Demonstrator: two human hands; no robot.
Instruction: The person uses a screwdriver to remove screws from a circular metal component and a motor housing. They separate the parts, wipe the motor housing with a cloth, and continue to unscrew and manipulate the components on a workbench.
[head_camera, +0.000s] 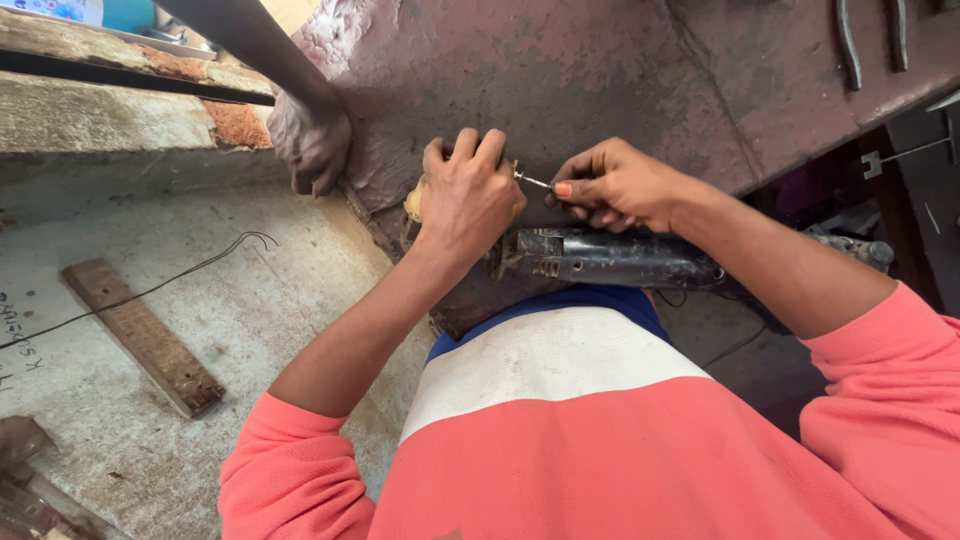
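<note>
- Our left hand (468, 195) is closed around a small yellowish part (413, 203) at the edge of the rusty metal table (560, 70).
- Our right hand (612, 187) pinches a thin metal pin (533, 181); its long axis points left, tip just beside the left hand's fingers.

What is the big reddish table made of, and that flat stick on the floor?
The reddish table looks like metal: a hard sheet with worn, blotchy dull paint and rust-coloured patches. The flat stick seems to be wood, brown and rough, with a grain-like surface and a chipped end. The floor under it looks like grey concrete, matte and scuffed, though it might be stone.
</note>
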